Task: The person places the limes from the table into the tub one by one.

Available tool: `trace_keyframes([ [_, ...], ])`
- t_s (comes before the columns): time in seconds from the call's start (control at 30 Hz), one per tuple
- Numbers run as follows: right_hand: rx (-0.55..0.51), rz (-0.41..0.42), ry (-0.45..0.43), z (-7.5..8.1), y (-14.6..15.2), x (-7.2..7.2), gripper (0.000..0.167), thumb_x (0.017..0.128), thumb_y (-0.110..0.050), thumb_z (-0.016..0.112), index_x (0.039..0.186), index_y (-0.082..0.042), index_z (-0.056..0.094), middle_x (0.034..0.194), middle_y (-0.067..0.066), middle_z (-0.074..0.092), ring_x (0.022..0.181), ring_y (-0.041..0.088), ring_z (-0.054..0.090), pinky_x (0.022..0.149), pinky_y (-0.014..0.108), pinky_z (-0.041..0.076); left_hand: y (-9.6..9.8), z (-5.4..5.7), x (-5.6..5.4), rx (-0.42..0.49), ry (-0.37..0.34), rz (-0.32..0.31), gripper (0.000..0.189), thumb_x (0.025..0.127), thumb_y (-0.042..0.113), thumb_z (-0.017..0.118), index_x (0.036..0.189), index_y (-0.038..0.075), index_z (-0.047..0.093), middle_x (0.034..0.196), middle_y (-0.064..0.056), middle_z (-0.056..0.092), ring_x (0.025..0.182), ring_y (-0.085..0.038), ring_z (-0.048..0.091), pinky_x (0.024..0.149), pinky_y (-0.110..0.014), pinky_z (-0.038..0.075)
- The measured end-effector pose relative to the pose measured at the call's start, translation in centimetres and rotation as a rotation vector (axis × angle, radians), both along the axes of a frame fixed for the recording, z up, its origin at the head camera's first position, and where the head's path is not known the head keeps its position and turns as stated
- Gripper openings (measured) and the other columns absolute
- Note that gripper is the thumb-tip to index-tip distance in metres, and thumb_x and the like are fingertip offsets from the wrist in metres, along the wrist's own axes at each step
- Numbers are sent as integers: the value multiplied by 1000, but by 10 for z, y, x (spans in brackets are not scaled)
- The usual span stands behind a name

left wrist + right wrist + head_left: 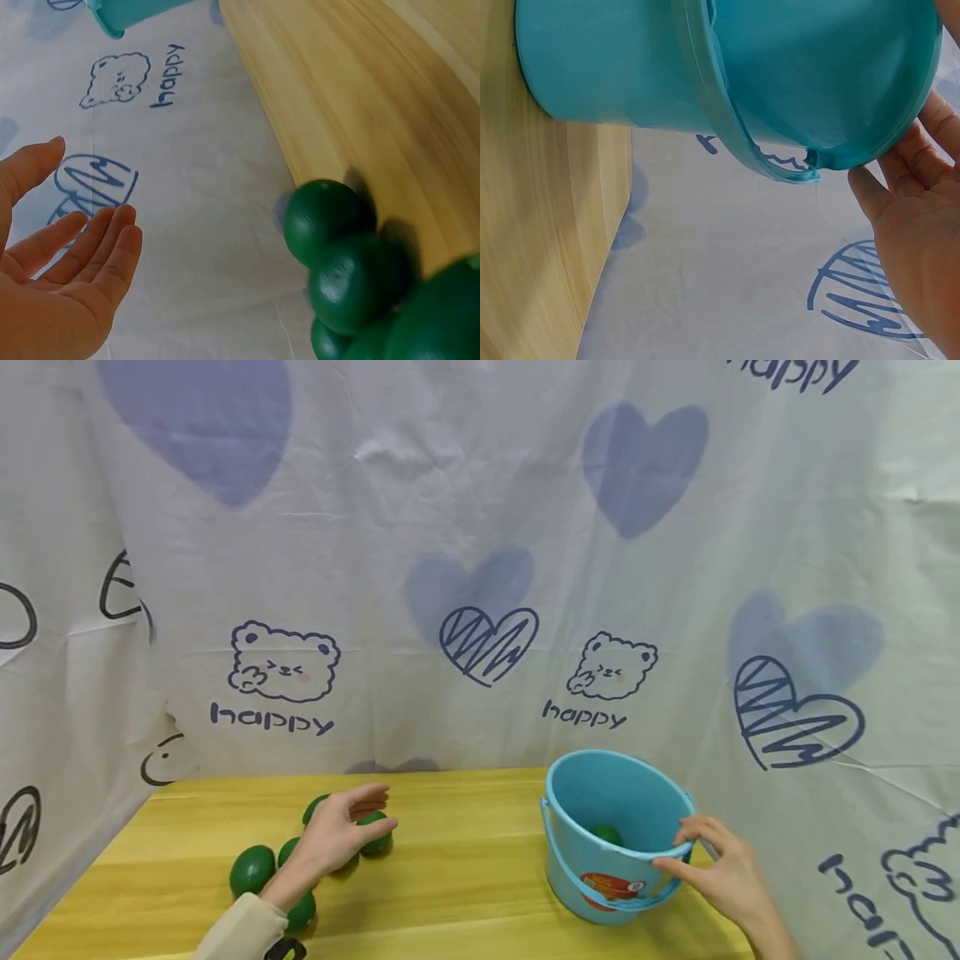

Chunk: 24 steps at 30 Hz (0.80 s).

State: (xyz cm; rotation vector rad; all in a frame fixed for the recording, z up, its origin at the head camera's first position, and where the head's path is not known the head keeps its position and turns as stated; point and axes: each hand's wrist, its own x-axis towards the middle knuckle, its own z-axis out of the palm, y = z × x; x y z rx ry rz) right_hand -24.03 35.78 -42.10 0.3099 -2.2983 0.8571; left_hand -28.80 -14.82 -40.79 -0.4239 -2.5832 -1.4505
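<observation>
Across the left part of the yellow desk [457,868] lay a loose cluster of green fruits [252,870], smooth and rounded, some of them touching. Over them hovered the left hand [341,831], its thumb well parted from the other fingers and nothing held; the left wrist view showed a gap between it and the cluster. From the head view, the thumb overlapped the nearest fruit [377,845], at the cluster's right end. Well apart, on the right side of the desk, stood the blue bucket [592,862], mouth up, with one lone fruit [607,835] visible inside. The right hand [723,877] pinched its rim between thumb and fingers, a narrow hold at one edge only; whether the base sat quite flat could not be told. That one-sided hold seemed the weak point: a downward pull on the rim could have tipped the bucket and rolled its fruit against the wall. The carrying handle [622,905] hung down the near side, where a passing sleeve might have snagged it. Among the fruits, the likeliest trouble was rolling, since their curved, glossy skins and close contact meant that a clumsy nudge to one could have sent its neighbours astray, or let one slip from a shallow grasp.
</observation>
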Motion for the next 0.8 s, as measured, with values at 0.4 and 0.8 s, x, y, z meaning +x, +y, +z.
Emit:
trace_keyframes([
  [0.4, -33, 45, 9, 1, -1, 1, 36, 60, -11, 93, 81, -18, 65, 106, -12, 60, 102, -12, 47, 91, 1, 30, -49, 1, 11, 57, -96, 62, 70, 86, 42, 73, 141, 5, 50, 137, -18, 58, 125, -35, 57, 98, -40, 52],
  [0.8, -12, 35, 9, 0, 2, 0, 36, 60, -13, 93, 80, -20, 64, 105, -17, 58, 101, -13, 47, 92, 0, 29, -77, -9, 18, -59, -36, 103, 58, 89, 42, 71, 131, 5, 59, 120, -14, 68, 108, -27, 66, 86, -33, 56],
])
